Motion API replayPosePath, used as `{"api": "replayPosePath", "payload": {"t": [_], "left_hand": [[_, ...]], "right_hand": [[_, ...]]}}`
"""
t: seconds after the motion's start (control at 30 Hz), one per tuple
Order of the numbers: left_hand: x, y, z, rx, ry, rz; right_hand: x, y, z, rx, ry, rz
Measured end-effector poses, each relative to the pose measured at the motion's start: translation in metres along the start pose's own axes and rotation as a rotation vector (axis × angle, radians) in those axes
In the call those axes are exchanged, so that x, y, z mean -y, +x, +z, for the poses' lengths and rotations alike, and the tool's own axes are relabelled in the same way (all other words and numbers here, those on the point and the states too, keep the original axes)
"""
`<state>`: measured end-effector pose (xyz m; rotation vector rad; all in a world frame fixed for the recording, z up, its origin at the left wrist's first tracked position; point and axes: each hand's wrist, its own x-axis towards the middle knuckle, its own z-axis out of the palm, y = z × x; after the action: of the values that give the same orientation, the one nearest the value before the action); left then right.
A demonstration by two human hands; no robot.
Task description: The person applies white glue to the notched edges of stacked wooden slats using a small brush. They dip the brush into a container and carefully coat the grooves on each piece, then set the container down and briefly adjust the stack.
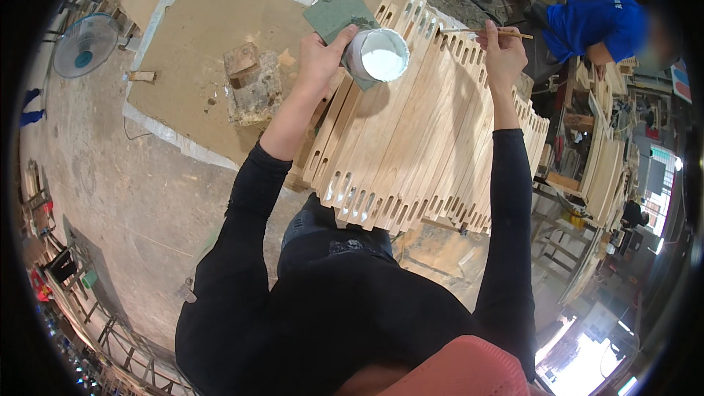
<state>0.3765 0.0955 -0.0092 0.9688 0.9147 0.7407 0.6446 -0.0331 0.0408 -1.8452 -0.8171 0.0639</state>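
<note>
My left hand [320,60] is closed on a flat green board [334,9], its thumb by a white tub [383,56] of white liquid. The tub is over the board; whether it rests there is unclear. Between the fingers of my right hand [505,57] is a thin wooden stick [516,34], its tip over the far ends of the slats. Pale wooden slats [411,128] lie side by side below both hands, with slots cut at both ends. White stuff fills or coats some slots on the left.
Rough blocks [253,92] lie on the brown sheet [187,51] to the left. A fan [85,45] stands at the far left. A person in a blue shirt [598,23] is at the far right, near stacked timber [601,176].
</note>
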Motion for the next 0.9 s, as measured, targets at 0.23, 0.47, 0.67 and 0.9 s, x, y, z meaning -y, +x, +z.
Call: {"api": "replayPosePath", "payload": {"t": [0.23, 0.47, 0.67, 0.9], "left_hand": [[-0.002, 0.004, -0.003, 0.007, 0.010, 0.008], [-0.005, 0.001, -0.004, 0.009, 0.036, 0.018], [-0.009, -0.003, -0.007, -0.011, 0.016, 0.018], [-0.006, -0.003, -0.013, 0.032, 0.038, 0.048]], "right_hand": [[0.021, -0.003, 0.010, 0.045, -0.126, -0.047], [0.023, 0.009, 0.014, 0.046, -0.289, -0.167], [0.018, 0.014, 0.017, 0.015, -0.420, -0.218], [0.003, 0.018, 0.023, 0.117, -0.303, -0.185]]}}
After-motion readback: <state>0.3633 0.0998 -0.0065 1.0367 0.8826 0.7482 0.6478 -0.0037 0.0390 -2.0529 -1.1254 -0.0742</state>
